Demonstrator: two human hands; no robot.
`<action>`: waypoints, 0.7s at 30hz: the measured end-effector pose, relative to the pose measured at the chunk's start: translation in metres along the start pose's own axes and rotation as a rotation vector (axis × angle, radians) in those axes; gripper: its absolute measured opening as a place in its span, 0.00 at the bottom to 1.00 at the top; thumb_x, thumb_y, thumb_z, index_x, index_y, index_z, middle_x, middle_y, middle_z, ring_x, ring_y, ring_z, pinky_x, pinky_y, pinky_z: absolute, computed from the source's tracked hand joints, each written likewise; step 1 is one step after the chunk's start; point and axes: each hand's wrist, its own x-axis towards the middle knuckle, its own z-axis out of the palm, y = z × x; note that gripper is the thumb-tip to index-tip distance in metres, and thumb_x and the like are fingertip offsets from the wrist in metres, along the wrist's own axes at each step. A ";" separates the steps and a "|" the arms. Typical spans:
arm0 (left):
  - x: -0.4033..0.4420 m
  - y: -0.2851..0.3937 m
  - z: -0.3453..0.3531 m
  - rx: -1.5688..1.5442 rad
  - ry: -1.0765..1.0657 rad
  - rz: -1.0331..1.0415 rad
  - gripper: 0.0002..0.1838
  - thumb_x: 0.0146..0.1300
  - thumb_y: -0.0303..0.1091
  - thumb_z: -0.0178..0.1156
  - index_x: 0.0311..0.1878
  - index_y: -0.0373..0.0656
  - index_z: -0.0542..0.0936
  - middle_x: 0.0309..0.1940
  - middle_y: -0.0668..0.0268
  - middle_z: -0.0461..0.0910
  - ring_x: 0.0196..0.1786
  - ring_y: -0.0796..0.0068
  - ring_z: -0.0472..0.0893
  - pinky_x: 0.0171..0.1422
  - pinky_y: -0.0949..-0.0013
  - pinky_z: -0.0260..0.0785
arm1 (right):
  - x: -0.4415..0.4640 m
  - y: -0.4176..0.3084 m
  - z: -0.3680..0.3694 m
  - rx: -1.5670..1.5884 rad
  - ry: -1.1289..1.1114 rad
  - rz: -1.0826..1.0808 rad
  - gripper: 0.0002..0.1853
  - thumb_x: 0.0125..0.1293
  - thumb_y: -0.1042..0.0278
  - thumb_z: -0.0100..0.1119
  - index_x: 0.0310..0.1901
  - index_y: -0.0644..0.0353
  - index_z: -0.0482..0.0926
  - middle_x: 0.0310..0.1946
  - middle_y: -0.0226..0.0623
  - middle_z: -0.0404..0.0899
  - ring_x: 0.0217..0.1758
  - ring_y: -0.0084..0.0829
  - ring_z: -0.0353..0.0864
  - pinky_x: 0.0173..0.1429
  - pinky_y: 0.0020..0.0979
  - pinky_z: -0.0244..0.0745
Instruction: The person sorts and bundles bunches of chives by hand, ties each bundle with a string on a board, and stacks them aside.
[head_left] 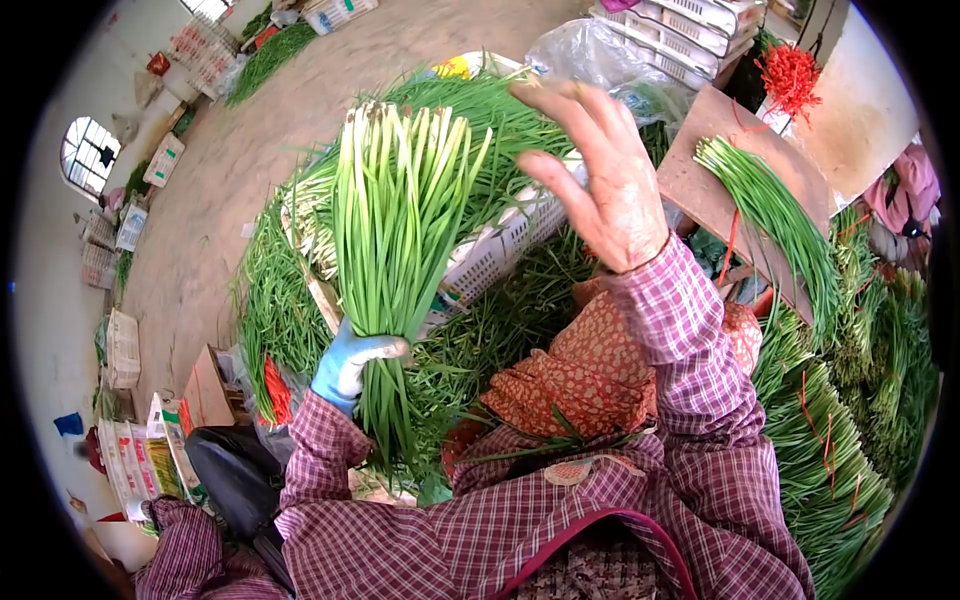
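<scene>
My left hand (350, 372), in a blue and white glove, is wrapped round the leafy lower part of a bunch of chives (400, 215). The bunch stands nearly upright, its pale stem ends at the top and its green tips hanging below the fist. To its right my bare right hand (610, 190) is raised with the fingers apart, holding nothing. Behind the bunch, a white plastic crate (512, 236) is heaped with loose chives (500, 135). More loose green leaves lie around and below the crate.
On the right, a board (700, 165) carries another bunch of chives (775, 205), near red ties (790, 80). Tied bunches (820, 460) are piled below it. White crates (690, 35) are stacked at the back. A patterned orange cloth (580, 370) covers my lap.
</scene>
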 end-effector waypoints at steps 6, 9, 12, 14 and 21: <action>0.007 -0.027 0.007 -0.052 0.005 -0.043 0.29 0.46 0.26 0.69 0.54 0.32 0.73 0.35 0.58 0.81 0.31 0.67 0.81 0.38 0.66 0.75 | -0.014 -0.006 0.056 -0.036 -0.206 -0.224 0.22 0.64 0.41 0.52 0.58 0.34 0.75 0.58 0.29 0.73 0.63 0.37 0.69 0.68 0.49 0.61; 0.003 -0.026 0.013 -0.081 -0.055 -0.039 0.29 0.46 0.25 0.68 0.54 0.32 0.73 0.34 0.58 0.81 0.31 0.66 0.81 0.38 0.64 0.76 | -0.071 0.066 0.073 -0.435 -0.547 0.282 0.18 0.63 0.49 0.59 0.50 0.46 0.81 0.58 0.30 0.75 0.62 0.35 0.69 0.68 0.49 0.60; -0.003 -0.034 0.011 -0.114 -0.010 -0.081 0.28 0.46 0.26 0.69 0.53 0.32 0.73 0.31 0.59 0.80 0.30 0.66 0.81 0.37 0.64 0.76 | -0.064 0.068 0.039 -0.246 -0.255 0.333 0.14 0.65 0.57 0.59 0.50 0.48 0.81 0.55 0.34 0.76 0.55 0.37 0.74 0.62 0.43 0.68; 0.000 -0.035 0.010 -0.127 -0.048 -0.087 0.28 0.47 0.26 0.69 0.53 0.33 0.72 0.29 0.59 0.80 0.30 0.66 0.81 0.37 0.64 0.76 | -0.052 0.057 0.027 -0.173 -0.183 0.332 0.16 0.65 0.57 0.58 0.53 0.49 0.80 0.55 0.35 0.76 0.55 0.38 0.74 0.62 0.42 0.69; 0.004 -0.041 0.016 -0.074 -0.079 -0.056 0.29 0.44 0.26 0.68 0.53 0.30 0.73 0.30 0.54 0.82 0.29 0.60 0.82 0.37 0.61 0.77 | -0.003 0.002 0.036 0.066 -0.021 0.014 0.30 0.67 0.42 0.50 0.63 0.53 0.70 0.54 0.43 0.75 0.57 0.41 0.73 0.61 0.44 0.68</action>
